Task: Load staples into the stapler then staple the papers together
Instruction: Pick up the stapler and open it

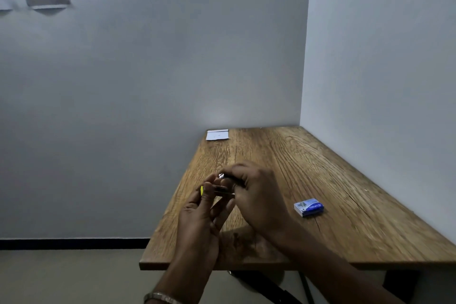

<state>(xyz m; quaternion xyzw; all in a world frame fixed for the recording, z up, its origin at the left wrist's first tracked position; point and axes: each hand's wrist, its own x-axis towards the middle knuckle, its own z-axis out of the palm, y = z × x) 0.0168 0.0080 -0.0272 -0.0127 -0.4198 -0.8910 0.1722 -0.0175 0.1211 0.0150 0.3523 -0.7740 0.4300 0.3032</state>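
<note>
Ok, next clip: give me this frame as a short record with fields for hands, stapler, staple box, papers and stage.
left hand: holds the stapler from below
right hand: fingers curled on the stapler's top
stapler: small, yellow end, held above the table
staple box: blue, on the table, right of the hands
papers: far left corner, untouched
stage: loading, not stapling yet

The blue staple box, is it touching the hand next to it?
Apart. In the head view, bare wood shows between the blue staple box and the right hand.
</note>
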